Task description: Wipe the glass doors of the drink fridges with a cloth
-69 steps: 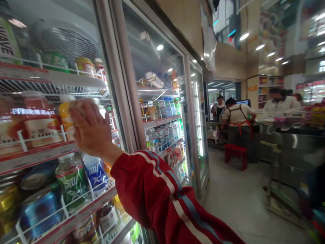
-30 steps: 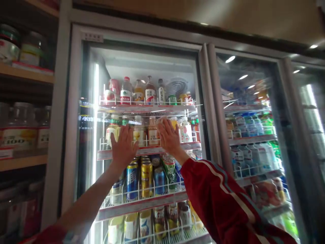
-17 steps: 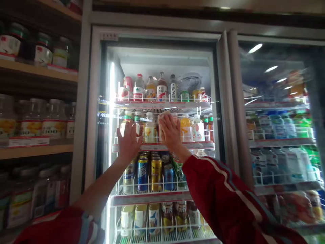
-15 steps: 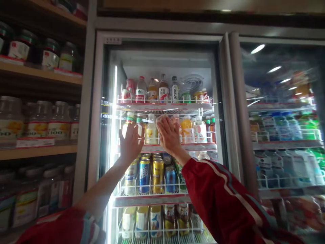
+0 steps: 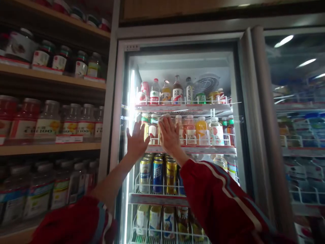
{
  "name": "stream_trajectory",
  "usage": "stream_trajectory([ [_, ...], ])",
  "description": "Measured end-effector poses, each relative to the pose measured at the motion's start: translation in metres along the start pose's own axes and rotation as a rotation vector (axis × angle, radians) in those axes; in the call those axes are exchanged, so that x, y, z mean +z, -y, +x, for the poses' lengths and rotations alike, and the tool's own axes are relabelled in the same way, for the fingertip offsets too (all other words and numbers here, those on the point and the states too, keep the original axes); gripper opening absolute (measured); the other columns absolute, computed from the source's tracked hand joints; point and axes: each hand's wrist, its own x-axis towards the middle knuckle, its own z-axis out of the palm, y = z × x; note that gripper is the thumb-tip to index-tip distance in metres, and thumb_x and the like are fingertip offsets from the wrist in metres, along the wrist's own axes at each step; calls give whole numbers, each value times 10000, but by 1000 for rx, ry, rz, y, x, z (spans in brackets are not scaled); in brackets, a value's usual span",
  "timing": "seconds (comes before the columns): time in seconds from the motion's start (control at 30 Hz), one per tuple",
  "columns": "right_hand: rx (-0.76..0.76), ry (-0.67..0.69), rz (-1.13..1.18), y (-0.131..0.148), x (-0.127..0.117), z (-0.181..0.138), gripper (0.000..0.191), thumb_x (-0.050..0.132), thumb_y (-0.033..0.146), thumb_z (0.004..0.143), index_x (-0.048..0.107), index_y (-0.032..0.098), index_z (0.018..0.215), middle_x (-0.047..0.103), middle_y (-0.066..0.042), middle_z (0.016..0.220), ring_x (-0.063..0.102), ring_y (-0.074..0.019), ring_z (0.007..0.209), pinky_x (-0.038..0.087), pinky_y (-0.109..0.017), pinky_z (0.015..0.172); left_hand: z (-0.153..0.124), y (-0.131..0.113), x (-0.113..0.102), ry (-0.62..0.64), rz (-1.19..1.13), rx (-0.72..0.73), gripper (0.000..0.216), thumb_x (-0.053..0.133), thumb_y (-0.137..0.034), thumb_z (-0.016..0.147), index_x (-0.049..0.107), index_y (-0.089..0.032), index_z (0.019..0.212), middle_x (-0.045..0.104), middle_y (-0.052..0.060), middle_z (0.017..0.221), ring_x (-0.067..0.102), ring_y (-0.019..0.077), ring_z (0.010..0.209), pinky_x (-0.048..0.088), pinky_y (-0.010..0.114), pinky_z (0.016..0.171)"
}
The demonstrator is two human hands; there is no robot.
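Shop aisle, lit drinks fridge: both hands are pressing flat on its glass door (image 5: pixel 223 84), fingers spread, left hand (image 5: pixel 137 141) beside right hand (image 5: pixel 169 136), which is pinning a pale cloth (image 5: pixel 162 117). Bottles (image 5: pixel 203 130) are sitting behind the glass, jars (image 5: pixel 48 120) lining wooden shelves left.

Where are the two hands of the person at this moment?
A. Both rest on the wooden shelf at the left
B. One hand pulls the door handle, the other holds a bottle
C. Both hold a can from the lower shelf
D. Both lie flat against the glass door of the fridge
D: the left hand and right hand are spread open against the glass door, in front of the bottle shelf.
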Motion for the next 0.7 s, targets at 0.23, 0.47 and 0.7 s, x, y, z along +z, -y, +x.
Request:
stream_trajectory([
  [0.23, 42, 7, 43, 11, 3, 11, 507, 423, 216, 871, 423, 193, 1377, 356, -100, 1492, 249, -258, 1404, 86, -537, 1135, -15, 37, -17, 41, 29, -76, 597, 316, -443, 917, 319, -128, 1424, 258, 154, 1513, 223, 286, 1411, 68, 581, 1139],
  [0.47, 16, 29, 113, 53, 21, 24, 514, 445, 197, 859, 432, 180, 1373, 346, -106, 1496, 246, -271, 1406, 96, -543, 1140, -32, 61, -37, 82, 59, -158, 602, 317, -416, 914, 293, -114, 1434, 224, 149, 1527, 180, 283, 1424, 76, 583, 1141],
  [0.7, -256, 87, 203, 117, 46, 18, 466, 398, 143, 891, 451, 203, 1350, 390, -58, 1479, 237, -230, 1413, 57, -523, 1153, -45, 77, -48, 63, 56, -177, 575, 311, -374, 910, 319, -112, 1422, 262, 169, 1511, 203, 285, 1417, 64, 580, 1139],
])
